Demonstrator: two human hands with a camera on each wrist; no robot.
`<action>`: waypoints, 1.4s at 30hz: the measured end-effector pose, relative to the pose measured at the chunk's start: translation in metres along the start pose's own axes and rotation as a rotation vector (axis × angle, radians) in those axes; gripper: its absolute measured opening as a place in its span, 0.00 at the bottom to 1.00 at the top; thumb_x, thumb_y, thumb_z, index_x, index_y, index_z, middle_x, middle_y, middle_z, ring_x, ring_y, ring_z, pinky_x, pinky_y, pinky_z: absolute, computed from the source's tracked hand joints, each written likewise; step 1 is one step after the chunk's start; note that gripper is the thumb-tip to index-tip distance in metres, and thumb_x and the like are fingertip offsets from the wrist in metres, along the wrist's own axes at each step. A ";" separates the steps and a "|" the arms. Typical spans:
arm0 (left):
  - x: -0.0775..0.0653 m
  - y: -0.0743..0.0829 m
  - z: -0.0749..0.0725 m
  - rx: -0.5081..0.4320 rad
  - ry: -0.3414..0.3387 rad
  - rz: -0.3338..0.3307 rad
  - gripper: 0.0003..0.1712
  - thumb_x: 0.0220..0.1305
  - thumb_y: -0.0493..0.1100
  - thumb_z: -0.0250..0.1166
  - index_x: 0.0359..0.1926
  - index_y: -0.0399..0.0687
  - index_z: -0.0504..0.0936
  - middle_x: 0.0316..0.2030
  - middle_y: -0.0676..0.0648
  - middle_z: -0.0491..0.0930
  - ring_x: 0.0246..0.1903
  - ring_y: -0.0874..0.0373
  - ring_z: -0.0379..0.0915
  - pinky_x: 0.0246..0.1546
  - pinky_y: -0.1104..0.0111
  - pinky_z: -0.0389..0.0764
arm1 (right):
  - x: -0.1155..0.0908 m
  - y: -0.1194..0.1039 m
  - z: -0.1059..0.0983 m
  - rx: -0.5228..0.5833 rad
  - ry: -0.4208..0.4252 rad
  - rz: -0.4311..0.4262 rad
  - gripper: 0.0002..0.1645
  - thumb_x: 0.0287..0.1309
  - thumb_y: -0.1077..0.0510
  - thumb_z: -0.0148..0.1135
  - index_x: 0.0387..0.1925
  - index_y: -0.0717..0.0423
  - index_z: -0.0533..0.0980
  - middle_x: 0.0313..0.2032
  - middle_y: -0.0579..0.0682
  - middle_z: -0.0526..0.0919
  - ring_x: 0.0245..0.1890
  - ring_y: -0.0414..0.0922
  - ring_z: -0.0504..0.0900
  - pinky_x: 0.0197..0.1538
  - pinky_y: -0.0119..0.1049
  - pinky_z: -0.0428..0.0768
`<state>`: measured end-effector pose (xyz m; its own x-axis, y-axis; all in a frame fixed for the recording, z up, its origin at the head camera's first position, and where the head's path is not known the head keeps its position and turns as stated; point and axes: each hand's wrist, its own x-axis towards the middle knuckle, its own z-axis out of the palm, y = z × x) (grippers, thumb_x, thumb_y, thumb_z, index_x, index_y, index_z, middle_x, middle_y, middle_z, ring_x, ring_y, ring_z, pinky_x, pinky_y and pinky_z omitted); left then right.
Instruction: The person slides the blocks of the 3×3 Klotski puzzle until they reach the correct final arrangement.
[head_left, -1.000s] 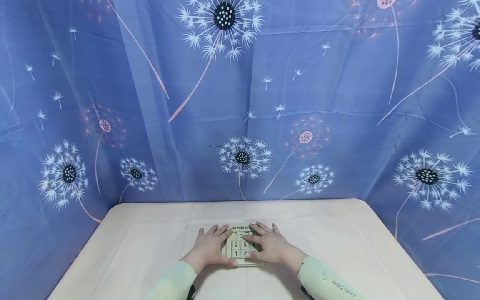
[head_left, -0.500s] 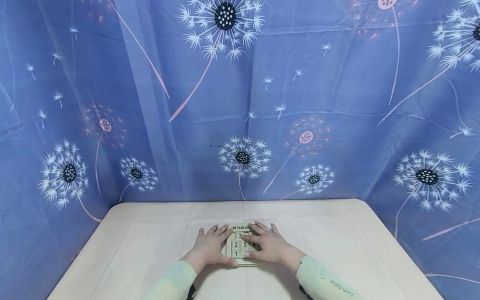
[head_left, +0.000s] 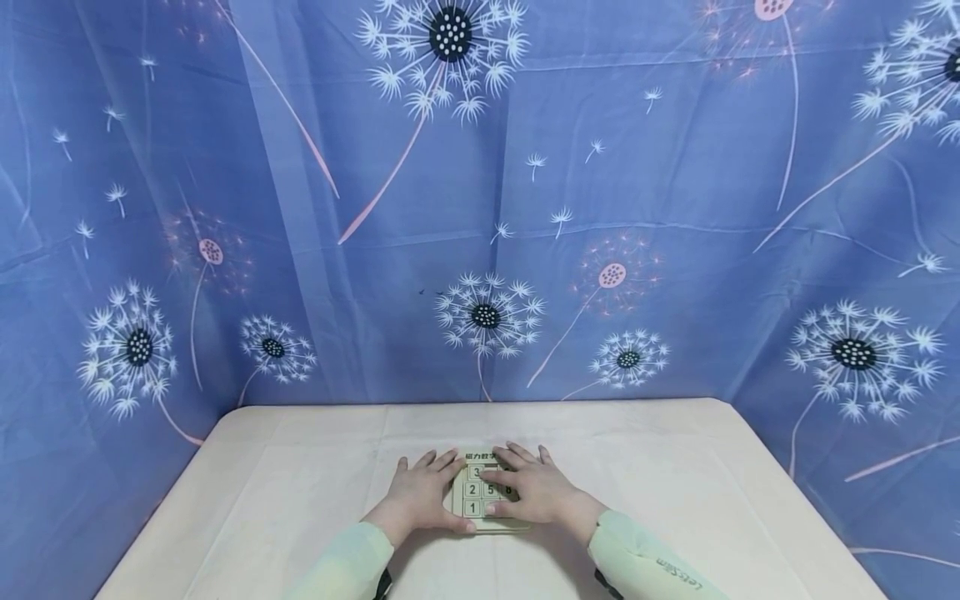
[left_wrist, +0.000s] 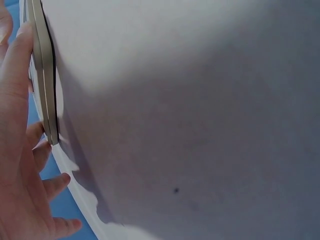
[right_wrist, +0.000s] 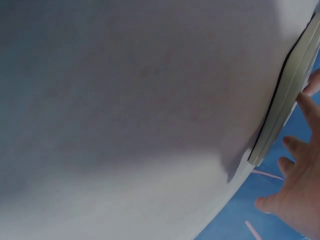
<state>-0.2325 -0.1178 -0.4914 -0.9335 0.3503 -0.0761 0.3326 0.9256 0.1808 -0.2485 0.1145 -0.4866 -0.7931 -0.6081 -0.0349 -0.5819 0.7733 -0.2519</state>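
Note:
A pale number sliding puzzle (head_left: 495, 526) lies flat near the table's front, its numbered tiles partly covered by the right hand. My left hand (head_left: 418, 493) holds the frame's left side, thumb at the near edge and index finger at the far left corner. My right hand (head_left: 551, 493) spreads over the right side. Its index fingertip is at the 3 tile (head_left: 476, 472) in the top row, and its thumb rests on a bottom-row tile beside the 1 tile (head_left: 472, 508). In both wrist views the puzzle frame (left_wrist: 48, 85) shows edge-on, with fingers along it.
A pale cloth covers the table (head_left: 300, 467), which has rounded far corners. Behind and at both sides hangs a blue curtain (head_left: 390, 333) printed with dandelions. Pale green sleeves (head_left: 348, 562) cover the forearms.
The right hand has shifted slightly left, and the 3 tile has slid left into the top-left corner. The right thumb also moved a little left over the bottom row. The left hand stays still.

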 end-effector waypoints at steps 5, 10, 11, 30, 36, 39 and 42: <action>0.000 0.000 0.000 0.001 -0.007 -0.003 0.62 0.42 0.78 0.74 0.75 0.55 0.69 0.76 0.49 0.67 0.74 0.40 0.65 0.70 0.30 0.64 | 0.001 0.000 0.001 -0.004 -0.004 0.001 0.36 0.63 0.29 0.61 0.69 0.36 0.75 0.77 0.54 0.65 0.79 0.59 0.62 0.74 0.77 0.56; 0.001 0.000 0.000 0.004 -0.013 -0.005 0.62 0.42 0.78 0.74 0.75 0.56 0.68 0.76 0.50 0.67 0.74 0.40 0.64 0.70 0.30 0.64 | 0.003 0.000 0.001 -0.010 -0.010 -0.004 0.36 0.63 0.28 0.60 0.69 0.35 0.75 0.77 0.53 0.66 0.79 0.59 0.62 0.74 0.77 0.58; 0.001 -0.001 0.000 0.005 -0.015 -0.004 0.63 0.42 0.78 0.74 0.75 0.56 0.68 0.76 0.50 0.67 0.74 0.40 0.64 0.70 0.30 0.64 | 0.004 0.000 0.001 -0.012 -0.012 -0.004 0.37 0.63 0.28 0.60 0.69 0.35 0.75 0.77 0.53 0.66 0.79 0.59 0.62 0.74 0.76 0.58; 0.003 -0.001 0.001 -0.009 -0.028 -0.012 0.64 0.41 0.79 0.74 0.76 0.54 0.68 0.77 0.49 0.66 0.74 0.40 0.64 0.70 0.30 0.63 | 0.008 -0.003 -0.001 -0.011 -0.047 -0.010 0.36 0.64 0.29 0.60 0.69 0.35 0.74 0.78 0.52 0.64 0.80 0.58 0.59 0.75 0.75 0.56; 0.005 -0.003 0.002 -0.012 -0.035 -0.018 0.64 0.42 0.80 0.73 0.76 0.55 0.67 0.77 0.49 0.65 0.75 0.40 0.63 0.71 0.30 0.63 | 0.007 -0.004 -0.002 0.001 -0.048 -0.006 0.36 0.65 0.29 0.59 0.70 0.36 0.74 0.78 0.53 0.64 0.80 0.59 0.59 0.75 0.76 0.55; 0.006 -0.004 0.004 -0.014 -0.040 -0.019 0.64 0.42 0.80 0.73 0.76 0.55 0.67 0.77 0.50 0.65 0.75 0.40 0.63 0.71 0.30 0.63 | 0.007 -0.004 -0.003 0.011 -0.039 -0.012 0.37 0.65 0.29 0.59 0.70 0.37 0.74 0.78 0.53 0.64 0.80 0.60 0.59 0.75 0.76 0.55; 0.005 -0.005 0.004 -0.015 -0.041 -0.015 0.64 0.42 0.80 0.73 0.76 0.56 0.67 0.78 0.50 0.65 0.75 0.40 0.63 0.71 0.30 0.63 | 0.006 -0.004 -0.004 0.014 -0.031 -0.012 0.37 0.65 0.29 0.59 0.70 0.38 0.73 0.78 0.54 0.65 0.79 0.60 0.60 0.74 0.77 0.56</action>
<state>-0.2386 -0.1197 -0.4968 -0.9321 0.3421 -0.1187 0.3161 0.9287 0.1937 -0.2516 0.1087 -0.4816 -0.7800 -0.6227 -0.0619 -0.5885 0.7636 -0.2658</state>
